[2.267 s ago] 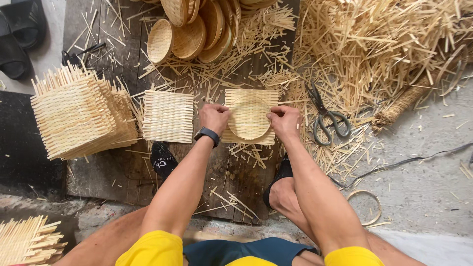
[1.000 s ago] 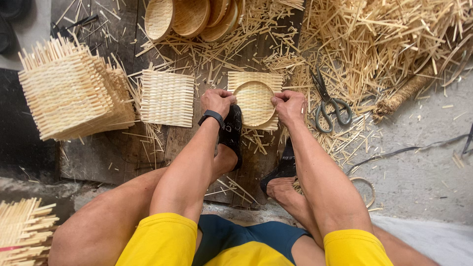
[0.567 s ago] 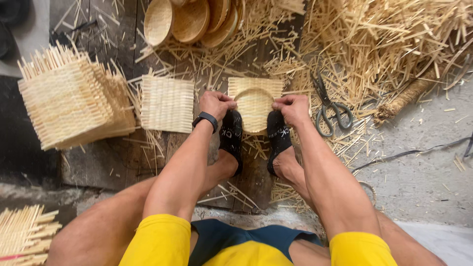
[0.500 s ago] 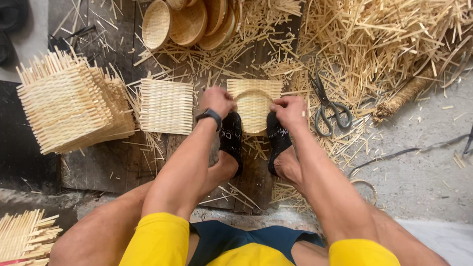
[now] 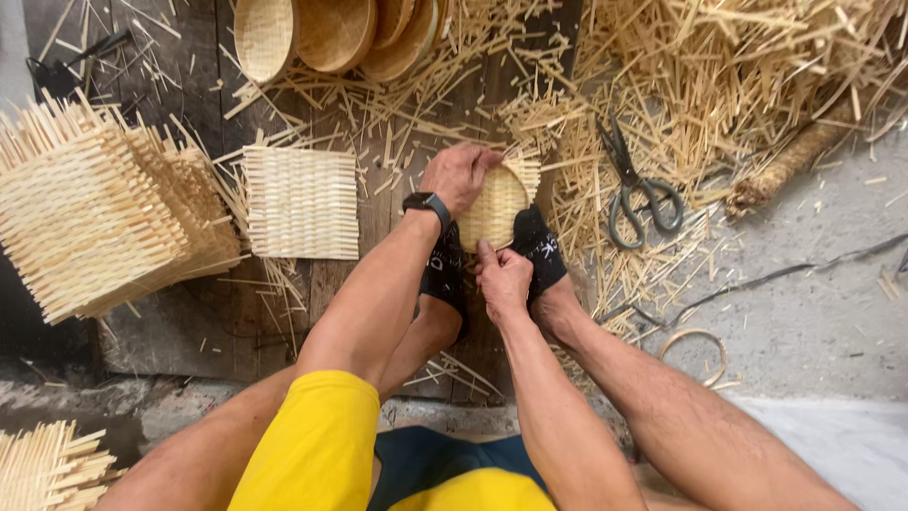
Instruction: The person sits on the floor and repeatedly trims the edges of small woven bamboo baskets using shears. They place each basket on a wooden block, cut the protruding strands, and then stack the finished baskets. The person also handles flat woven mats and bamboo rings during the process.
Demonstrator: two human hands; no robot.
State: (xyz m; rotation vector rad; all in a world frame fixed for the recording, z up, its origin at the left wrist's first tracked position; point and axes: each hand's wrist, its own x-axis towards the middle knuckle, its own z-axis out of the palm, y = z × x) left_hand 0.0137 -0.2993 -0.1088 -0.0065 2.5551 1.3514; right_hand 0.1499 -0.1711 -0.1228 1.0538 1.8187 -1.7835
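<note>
A woven bamboo mat with a round hoop (image 5: 496,203) on it lies on the dark wooden board, pinned between my two black-socked feet (image 5: 539,248). My left hand (image 5: 458,174), with a black watch on the wrist, grips the far upper edge of the mat. My right hand (image 5: 501,277) presses on its near lower edge, fingers closed on the rim. Part of the mat is hidden under my hands.
A flat square woven mat (image 5: 303,202) lies to the left, and a stack of square mats (image 5: 99,213) further left. Round woven baskets (image 5: 326,30) sit at the top. Scissors (image 5: 634,189) lie right, among bamboo strips (image 5: 757,66). A loose hoop (image 5: 695,352) rests on concrete.
My feet have come forward onto the board and now clamp the mat. My right hand has shifted from the mat's right side to its near edge; my left moved to the top edge.
</note>
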